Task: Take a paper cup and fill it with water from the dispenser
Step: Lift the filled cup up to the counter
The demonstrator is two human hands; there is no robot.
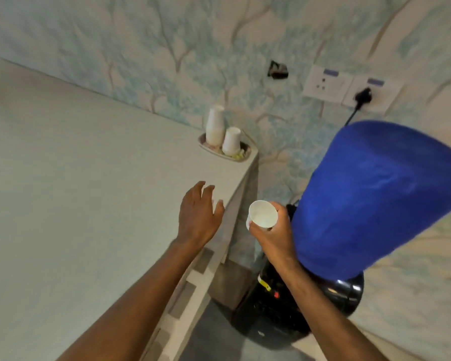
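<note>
My right hand (274, 238) grips a white paper cup (263, 213) upright, its mouth facing the camera and its inside looking empty. The cup is just left of the dispenser's big blue-covered bottle (375, 196). Below the bottle is the black dispenser body (276, 306), partly hidden by my right forearm. My left hand (199, 214) hovers with fingers spread over the edge of the pale counter (89, 191), holding nothing. Two stacks of upturned paper cups (223, 130) stand in a small tray (206, 147) at the counter's far corner.
A patterned wall stands behind everything, with a white socket panel (328, 84) and a black plug (363, 96) whose cord runs down behind the bottle. A narrow gap with grey floor (211, 332) separates the counter from the dispenser.
</note>
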